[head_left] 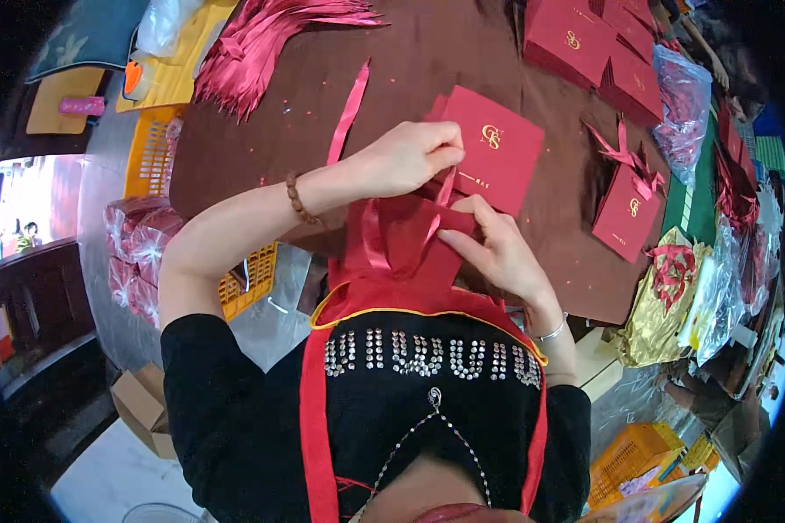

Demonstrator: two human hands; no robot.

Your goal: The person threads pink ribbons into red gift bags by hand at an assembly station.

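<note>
— Centrally, what lies between the two hands?

— A red bag (427, 270), its mouth spread, at the near edge of the brown-covered table (266, 144), just before the red apron (319, 418).

— And the left hand (410, 157), with the beaded bracelet (298, 200) behind it?

— Nearly closed, above the bag; its fingertips are drawn together on a narrow ribbon (446, 187), which slants down toward the opposite thumb.

— How does the right hand (506, 253) stand?

— Partly open, thumb laid against the bag's right side and fingers bent near its rim. Whether it grips bag or ribbon cannot be told.

— Which objects surround them?

— Just beyond the hands, a flat red square (510, 144) with a gold emblem; farther right, a small red bag with a pink bow (628, 213). At upper left, a sheaf of pink ribbons (275, 44); near the left wrist, a single loose strip (351, 113). At upper right, stacked red pieces (554, 39) beside a clear plastic bag (680, 105).
</note>
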